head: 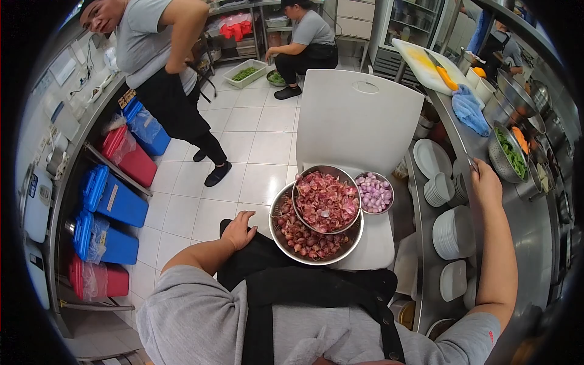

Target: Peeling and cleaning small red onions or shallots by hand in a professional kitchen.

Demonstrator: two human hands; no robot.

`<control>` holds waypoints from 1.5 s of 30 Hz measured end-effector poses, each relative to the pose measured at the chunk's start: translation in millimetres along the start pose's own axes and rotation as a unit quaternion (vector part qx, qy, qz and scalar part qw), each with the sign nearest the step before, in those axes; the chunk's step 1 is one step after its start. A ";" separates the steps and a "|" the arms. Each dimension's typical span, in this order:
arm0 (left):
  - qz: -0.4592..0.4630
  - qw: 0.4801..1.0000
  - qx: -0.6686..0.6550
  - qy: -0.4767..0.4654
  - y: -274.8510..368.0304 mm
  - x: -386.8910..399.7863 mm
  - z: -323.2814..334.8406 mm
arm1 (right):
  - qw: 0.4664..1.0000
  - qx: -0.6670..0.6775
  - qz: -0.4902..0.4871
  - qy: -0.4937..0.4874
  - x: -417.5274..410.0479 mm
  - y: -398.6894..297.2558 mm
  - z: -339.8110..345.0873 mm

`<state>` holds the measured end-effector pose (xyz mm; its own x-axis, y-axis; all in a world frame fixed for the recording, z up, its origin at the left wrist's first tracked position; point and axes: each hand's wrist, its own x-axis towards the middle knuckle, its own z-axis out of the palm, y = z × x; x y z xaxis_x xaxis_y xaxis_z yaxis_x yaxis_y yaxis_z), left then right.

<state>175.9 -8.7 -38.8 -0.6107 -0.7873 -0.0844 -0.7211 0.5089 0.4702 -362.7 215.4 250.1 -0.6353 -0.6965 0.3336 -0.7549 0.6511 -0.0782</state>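
Observation:
My left hand (239, 230) rests on my left knee, fingers spread and holding nothing. At the steel counter's edge on the right, my right hand (486, 182) grips a slim metal utensil (470, 158), perhaps a small knife; its handle is hidden in the fingers. Before me, a white plastic chair (358, 118) bears a large metal colander (276, 230) of unpeeled shallots (310, 244). A metal bowl (357, 219) heaped with reddish shallot skins (326, 196) sits on top of it, covering part of the contents. Beside them stands a small metal bowl (390, 204) of peeled shallots (374, 191).
The steel counter (524, 237) carries a blue cloth (469, 109), a yellow-handled knife (445, 76) on a cutting board (415, 64) and a colander of greens (510, 153). Plates (451, 232) fill the shelf below. Lidded bins (118, 196) line the left. Two people (159, 68) (308, 36) are ahead.

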 end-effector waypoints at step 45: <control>-0.010 1.000 -0.010 0.010 -4.1 2.8 2.9 | 1.000 0.002 0.018 -0.006 -2.3 -8.7 -3.4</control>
<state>176.3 -12.0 -43.5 -0.5893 -0.8043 -0.0760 -0.7262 0.4861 0.4862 -354.1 212.4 253.2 -0.6648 -0.6757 0.3185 -0.7316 0.6751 -0.0948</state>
